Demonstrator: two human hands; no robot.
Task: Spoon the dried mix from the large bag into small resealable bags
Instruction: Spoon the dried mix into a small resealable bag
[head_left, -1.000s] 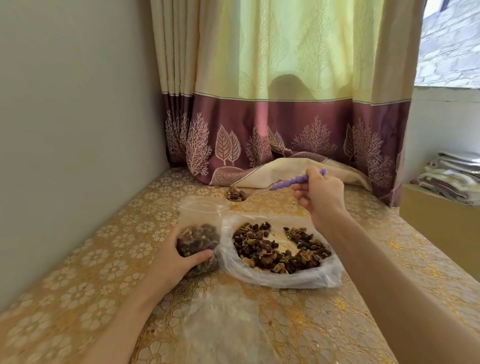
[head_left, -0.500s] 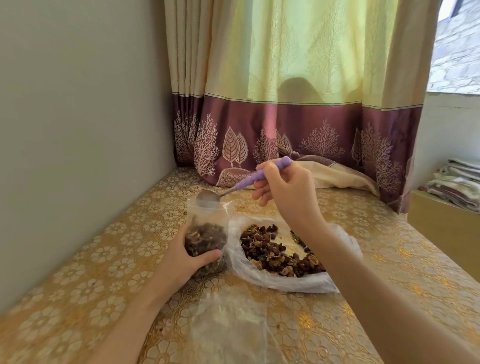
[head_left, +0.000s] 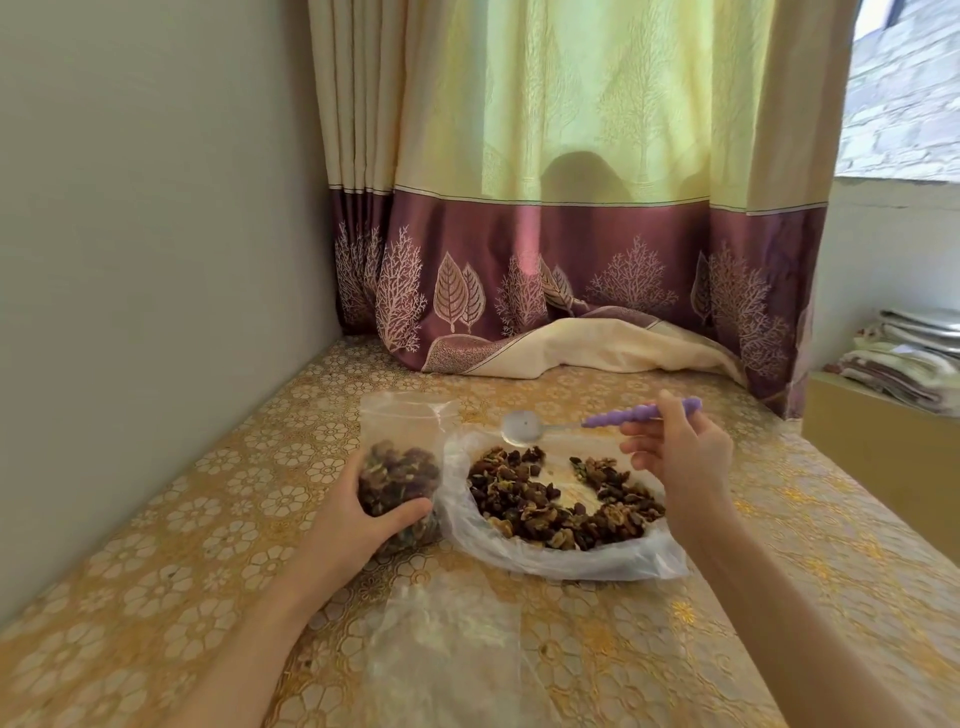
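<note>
Near the left edge of the worktop (head_left: 156, 519), our left hand (head_left: 358, 514) holds the small bag (head_left: 400, 467), about half full. Our right hand (head_left: 680, 462) pinches the empty spoon (head_left: 524, 428) over the large bag (head_left: 561, 519). Lots of dried mix (head_left: 550, 509) is left.

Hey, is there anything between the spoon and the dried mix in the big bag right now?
Nothing visible. The spoon, held by the right hand, hovers empty at the far rim of the large bag, which lies open with the dried mix exposed. The small bag in the left hand stands off to the side.
</note>
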